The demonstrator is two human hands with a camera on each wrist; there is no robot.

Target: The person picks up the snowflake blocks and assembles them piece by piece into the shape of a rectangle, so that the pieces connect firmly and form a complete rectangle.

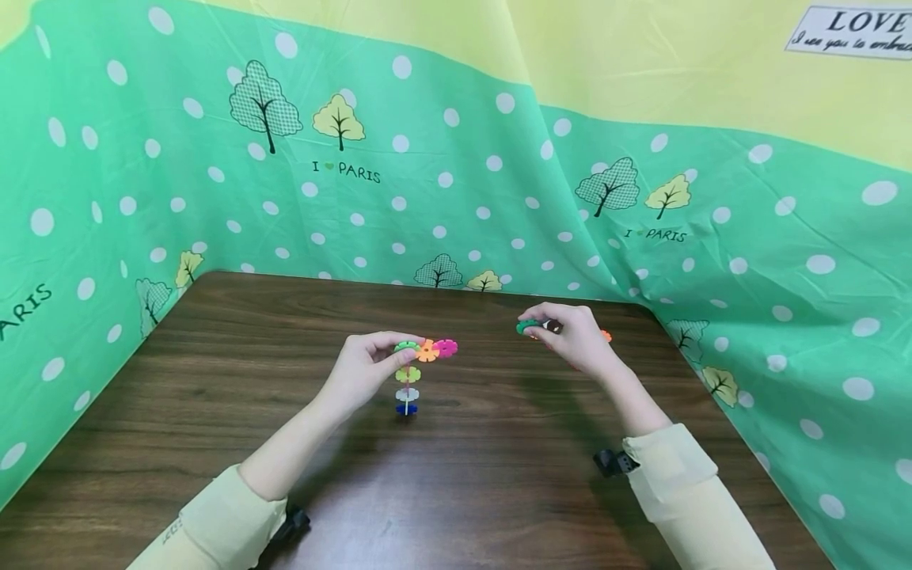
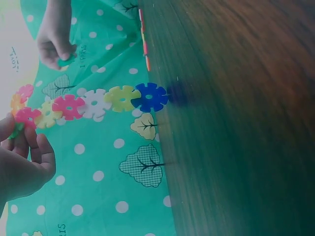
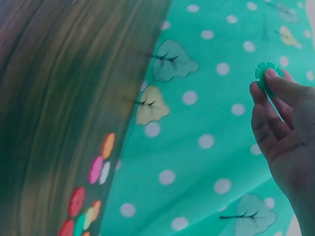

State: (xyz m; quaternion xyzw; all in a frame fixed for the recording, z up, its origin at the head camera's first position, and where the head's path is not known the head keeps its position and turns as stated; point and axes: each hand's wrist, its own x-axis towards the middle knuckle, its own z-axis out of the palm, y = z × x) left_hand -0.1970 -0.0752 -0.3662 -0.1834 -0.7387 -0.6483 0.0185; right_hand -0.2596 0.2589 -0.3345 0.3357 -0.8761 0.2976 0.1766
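A chain [image 2: 81, 106] of notched, flower-shaped plastic discs hangs upright above the table [image 1: 499, 491]. A green disc [image 2: 17, 130] at its top is pinched between thumb and fingers of the left hand [image 1: 363, 366]. Below follow a pink disc [image 2: 25, 116], a pale yellow one [image 2: 47, 120], another pink, a white one [image 2: 93, 111], a yellow-green one [image 2: 115, 98] and, lowest, a dark blue one [image 2: 156, 101]. Neighbouring discs overlap at their edges. An orange disc [image 1: 432, 355] and a magenta disc [image 1: 447, 348] extend sideways from the top. Contact between the blue disc and the table cannot be determined.

A single dark green disc [image 3: 263, 73], also notched, is pinched in the right hand [image 1: 573, 339], raised and well apart from the chain.
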